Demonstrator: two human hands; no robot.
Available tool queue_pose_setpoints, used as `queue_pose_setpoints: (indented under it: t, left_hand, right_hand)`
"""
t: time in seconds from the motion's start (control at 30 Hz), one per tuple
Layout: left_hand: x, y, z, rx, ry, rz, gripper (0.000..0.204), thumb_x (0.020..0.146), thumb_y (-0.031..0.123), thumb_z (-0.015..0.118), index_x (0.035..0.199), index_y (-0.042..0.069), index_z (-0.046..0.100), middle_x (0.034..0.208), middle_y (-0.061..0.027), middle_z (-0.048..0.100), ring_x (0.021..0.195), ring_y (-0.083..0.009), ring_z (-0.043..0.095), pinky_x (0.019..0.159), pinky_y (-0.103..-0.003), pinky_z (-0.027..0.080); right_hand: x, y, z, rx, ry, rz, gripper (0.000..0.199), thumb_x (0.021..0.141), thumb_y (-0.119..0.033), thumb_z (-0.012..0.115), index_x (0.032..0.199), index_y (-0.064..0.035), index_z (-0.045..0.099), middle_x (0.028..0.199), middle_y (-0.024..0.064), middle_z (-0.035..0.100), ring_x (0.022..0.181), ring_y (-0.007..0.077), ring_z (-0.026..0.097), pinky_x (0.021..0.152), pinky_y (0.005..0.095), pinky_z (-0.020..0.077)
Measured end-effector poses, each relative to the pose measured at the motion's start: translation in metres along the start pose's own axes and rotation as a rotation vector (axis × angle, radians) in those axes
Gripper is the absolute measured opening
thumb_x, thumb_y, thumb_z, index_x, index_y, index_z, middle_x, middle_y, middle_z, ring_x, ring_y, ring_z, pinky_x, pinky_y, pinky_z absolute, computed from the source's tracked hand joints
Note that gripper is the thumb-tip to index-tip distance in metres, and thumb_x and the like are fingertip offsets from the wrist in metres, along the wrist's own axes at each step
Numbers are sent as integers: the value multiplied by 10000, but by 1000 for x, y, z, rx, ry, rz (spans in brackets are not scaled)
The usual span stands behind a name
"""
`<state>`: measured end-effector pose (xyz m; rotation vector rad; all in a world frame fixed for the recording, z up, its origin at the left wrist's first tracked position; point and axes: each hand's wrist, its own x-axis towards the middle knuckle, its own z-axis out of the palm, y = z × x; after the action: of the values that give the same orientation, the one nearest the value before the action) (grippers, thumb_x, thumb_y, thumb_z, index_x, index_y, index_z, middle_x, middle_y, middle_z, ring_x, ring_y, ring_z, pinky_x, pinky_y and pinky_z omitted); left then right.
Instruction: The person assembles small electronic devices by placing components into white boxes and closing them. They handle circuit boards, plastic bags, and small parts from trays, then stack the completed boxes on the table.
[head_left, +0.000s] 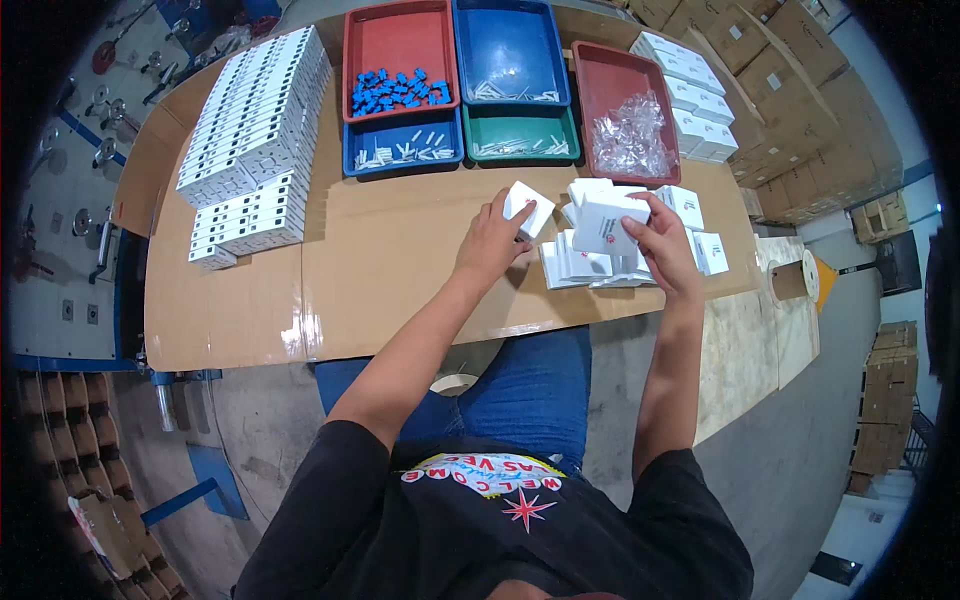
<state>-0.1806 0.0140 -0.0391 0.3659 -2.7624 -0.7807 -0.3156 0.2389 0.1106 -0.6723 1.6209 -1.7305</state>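
Note:
My left hand (492, 238) is closed around a small white box (530, 211), its fingers over the top and side. Just to the right, my right hand (664, 245) grips another flat white box (606, 222) by its right edge, thumb on the near face, tilted up. Beneath and behind that box lies a group of similar white boxes (572, 266) on the cardboard-covered table (400, 260). Part of this group is hidden by the held box and my right hand.
Tall stacks of white boxes (262, 105) stand at the left. Along the back are a red tray (400, 30) with blue pieces, blue (505, 40) and green (525, 125) trays with small white parts, and a dark red tray (605, 70) of clear plastic bags. More white boxes (690, 95) stand at the back right.

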Motion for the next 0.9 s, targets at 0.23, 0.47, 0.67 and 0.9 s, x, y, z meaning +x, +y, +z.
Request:
queue_pose_setpoints:
  t: [0.23, 0.47, 0.67, 0.9]
  left_hand:
    - [1, 17, -1, -254, -47, 0, 887, 811, 195, 826, 1581, 196, 386, 1615, -214, 288, 1438, -424, 383, 1177, -476, 380]
    - [-34, 15, -23, -454, 275, -12, 725, 931, 218, 720, 1562, 82, 392, 1593, -248, 354, 1450, -374, 420, 1159, -429, 387]
    - [-92, 48, -72, -1607, -52, -256, 621, 1107, 504, 301, 1500, 56, 478, 1509, -133, 517, 1395, -246, 480, 1155, -424, 383]
    - [-127, 48, -75, -1791, 161, -344, 755, 1070, 646, 216, 1563, 96, 375, 1513, -102, 505, 1411, -236, 470, 1201, -439, 328]
  right_hand:
    - [-23, 15, 13, 167, 182, -16, 331, 961, -37, 695, 1280, 2, 619, 1141, 92, 698, 1031, 141, 670, 894, 289, 544]
    - [-30, 41, 57, 272, 112, -73, 402, 909, 15, 734, 1292, 3, 611, 1200, 98, 674, 1137, 175, 627, 966, 313, 517]
    - [-43, 64, 101, 389, -56, -125, 380, 861, 67, 761, 1215, -18, 652, 1205, 81, 662, 1136, 179, 617, 989, 304, 513]
    - [-33, 51, 164, 264, 194, -37, 351, 920, -11, 742, 1240, -16, 596, 1121, 90, 674, 991, 135, 671, 784, 259, 580]
